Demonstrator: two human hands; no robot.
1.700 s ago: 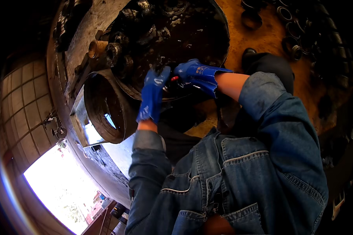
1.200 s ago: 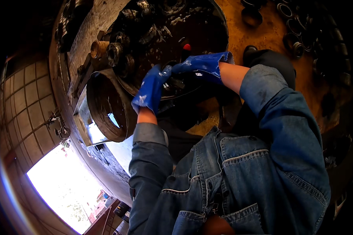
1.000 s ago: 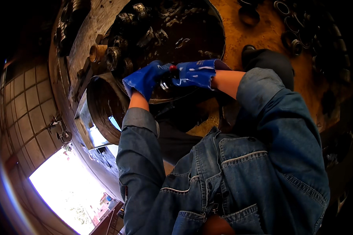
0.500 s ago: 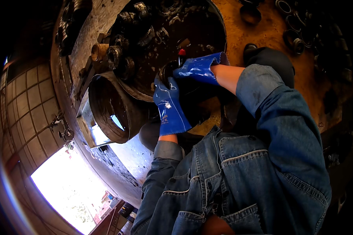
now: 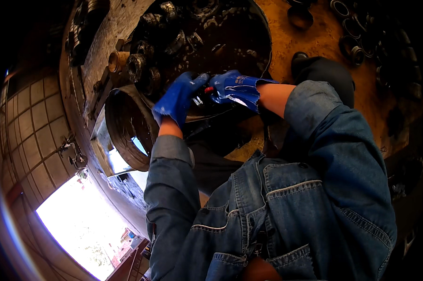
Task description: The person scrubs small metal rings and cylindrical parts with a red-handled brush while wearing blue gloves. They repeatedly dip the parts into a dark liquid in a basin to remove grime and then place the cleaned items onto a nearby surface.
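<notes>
Both my hands wear long blue rubber gloves over the near edge of a wide round pan (image 5: 270,44) of dark liquid. In my right hand (image 5: 235,88) is a tool with a red end (image 5: 209,90); its kind is mostly hidden by the glove. My left hand (image 5: 179,96) closes around a dark, shiny metal part (image 5: 198,101), with its thumb side close to the red end. Shadow and the fingers hide most of the part's shape. Several wet ring-shaped metal parts (image 5: 175,43) sit in the pan's left side.
An open metal drum (image 5: 129,129) lies left of the pan. A rusty cylindrical piece (image 5: 118,62) rests beyond it. To the right, several dark metal rings (image 5: 352,28) lie on the orange-brown floor (image 5: 286,42). A bright doorway (image 5: 80,229) stands at lower left.
My left hand has turned and shifted up and left, its forearm swinging left. The red end, upright before above my right glove, now points left between the hands. The dark ring no longer shows clearly.
</notes>
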